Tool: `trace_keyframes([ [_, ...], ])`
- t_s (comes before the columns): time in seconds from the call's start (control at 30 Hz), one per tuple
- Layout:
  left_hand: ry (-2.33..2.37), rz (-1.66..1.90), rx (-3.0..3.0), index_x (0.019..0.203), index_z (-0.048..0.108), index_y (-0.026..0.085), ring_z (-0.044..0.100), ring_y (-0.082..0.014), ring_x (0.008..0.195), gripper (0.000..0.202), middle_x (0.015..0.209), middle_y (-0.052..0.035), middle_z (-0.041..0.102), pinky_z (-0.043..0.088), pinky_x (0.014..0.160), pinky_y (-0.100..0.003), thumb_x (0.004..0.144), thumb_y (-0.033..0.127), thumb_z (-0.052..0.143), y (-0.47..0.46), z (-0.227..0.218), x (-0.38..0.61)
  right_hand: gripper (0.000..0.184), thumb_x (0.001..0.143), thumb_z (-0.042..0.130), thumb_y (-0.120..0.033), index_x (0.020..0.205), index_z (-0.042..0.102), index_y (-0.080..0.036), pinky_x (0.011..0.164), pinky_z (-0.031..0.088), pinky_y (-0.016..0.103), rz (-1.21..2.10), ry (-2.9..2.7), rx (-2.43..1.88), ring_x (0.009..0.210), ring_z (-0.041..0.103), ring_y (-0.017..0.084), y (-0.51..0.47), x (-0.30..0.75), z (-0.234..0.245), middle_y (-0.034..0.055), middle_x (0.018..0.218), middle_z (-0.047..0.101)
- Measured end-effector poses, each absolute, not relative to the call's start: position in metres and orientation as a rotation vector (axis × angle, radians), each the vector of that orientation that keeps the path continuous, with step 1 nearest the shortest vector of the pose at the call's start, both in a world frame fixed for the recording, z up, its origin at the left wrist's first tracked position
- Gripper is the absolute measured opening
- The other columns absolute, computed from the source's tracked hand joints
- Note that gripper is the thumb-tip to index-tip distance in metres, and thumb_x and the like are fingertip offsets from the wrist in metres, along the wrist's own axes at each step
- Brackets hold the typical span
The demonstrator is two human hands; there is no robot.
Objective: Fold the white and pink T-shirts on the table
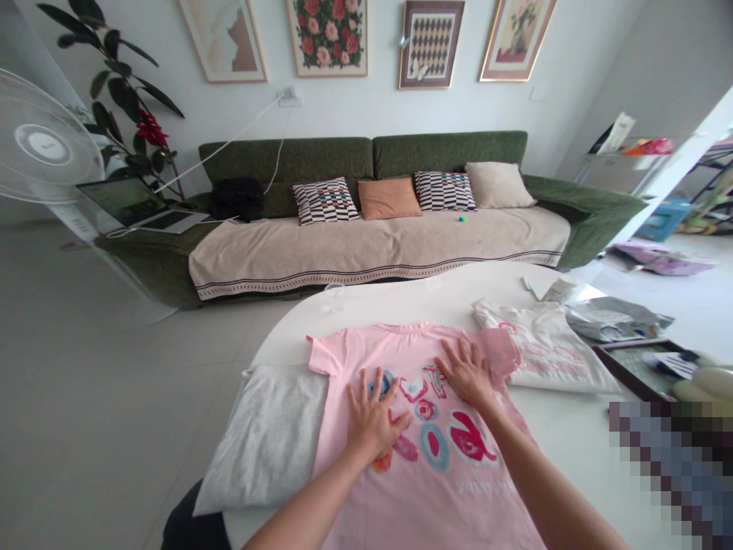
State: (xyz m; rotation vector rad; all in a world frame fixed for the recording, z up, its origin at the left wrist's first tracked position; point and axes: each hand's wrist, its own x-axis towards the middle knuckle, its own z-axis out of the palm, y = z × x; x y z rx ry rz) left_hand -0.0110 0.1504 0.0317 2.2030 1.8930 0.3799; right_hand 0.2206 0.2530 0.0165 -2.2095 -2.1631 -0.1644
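Rests left hand [375, 418] and right hand [466, 372], fingers apart, on pink T-shirt [395, 512] toward near edge of white table [301, 332]; has gray garment [275, 435] along left edge, green sofa [324, 159] beyond far edge.

Left hand [375, 424] and right hand [466, 374] flat, fingers spread, on pink short-sleeved printed T-shirt [424, 493] laid out on white rounded bench [578, 431]. Light grey cloth garment [269, 435] left, white printed garment [553, 351] right. Green fabric sofa [321, 162] behind.
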Motion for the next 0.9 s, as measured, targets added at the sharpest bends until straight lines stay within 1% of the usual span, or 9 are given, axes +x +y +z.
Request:
trace_keyframes([
  [0.33, 1.922, 0.373, 2.185, 0.143, 0.022, 0.045, 0.002, -0.0357, 0.142, 0.072, 0.156, 0.0025, 0.015, 0.006, 0.109, -0.063, 0.078, 0.065, 0.048, 0.1504, 0.0321, -0.0092, 0.059, 0.093, 0.030, -0.056, 0.146, 0.027, -0.030, 0.103, 0.027, 0.057, -0.168, -2.165, -2.213, 0.139, 0.017, 0.038, 0.2518, 0.2194, 0.0191, 0.0100, 0.153, 0.025],
  [0.5, 1.897, 0.403, 2.186, 0.143, 0.023, 0.045, 0.003, -0.0361, 0.142, 0.071, 0.156, 0.0020, 0.016, 0.006, 0.108, -0.064, 0.079, 0.065, 0.047, 0.1508, 0.0308, -0.0099, 0.059, 0.093, 0.030, -0.056, 0.146, 0.027, -0.030, 0.103, 0.027, 0.056, -0.164, -2.158, -2.217, 0.139, 0.018, 0.037, 0.2525, 0.2196, 0.0183, 0.0098, 0.153, 0.024],
  [0.73, 1.910, 0.393, 2.184, 0.143, 0.024, 0.045, 0.002, -0.0358, 0.142, 0.071, 0.156, 0.0031, 0.015, 0.007, 0.109, -0.063, 0.078, 0.067, 0.045, 0.1504, 0.0312, -0.0100, 0.059, 0.093, 0.030, -0.056, 0.146, 0.025, -0.030, 0.103, 0.027, 0.055, -0.167, -2.165, -2.212, 0.138, 0.019, 0.037, 0.2509, 0.2191, 0.0209, 0.0102, 0.153, 0.025],
  [0.9, 1.901, 0.374, 2.177, 0.142, 0.024, 0.045, 0.002, -0.0360, 0.142, 0.070, 0.156, 0.0030, 0.014, 0.007, 0.109, -0.063, 0.079, 0.066, 0.046, 0.1503, 0.0321, -0.0102, 0.060, 0.092, 0.029, -0.057, 0.147, 0.023, -0.031, 0.103, 0.026, 0.055, -0.161, -2.157, -2.229, 0.138, 0.020, 0.037, 0.2515, 0.2188, 0.0208, 0.0096, 0.153, 0.025],
])
